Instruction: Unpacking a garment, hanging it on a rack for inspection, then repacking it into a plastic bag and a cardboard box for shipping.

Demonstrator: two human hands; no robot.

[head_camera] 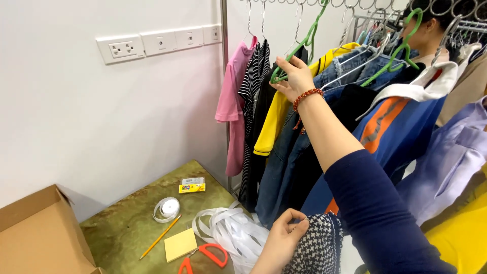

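The green hanger (pixel 299 43) runs out of the top of the frame, so I cannot see its hook on the rail. My houndstooth cloth (pixel 314 248) is cut off at the bottom edge. My right hand (pixel 294 76), upper middle, is closed around the hanger's lower end among the hung clothes. My left hand (pixel 284 236), bottom middle, pinches the cloth, well below the hanger, beside the white ribbon (pixel 233 231).

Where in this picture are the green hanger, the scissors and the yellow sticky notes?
green hanger (pixel 304 38), head view, on its sloping arm above the right hand.
scissors (pixel 213 252), head view, on an orange handle loop.
yellow sticky notes (pixel 180 244), head view, middle of the top sheet.
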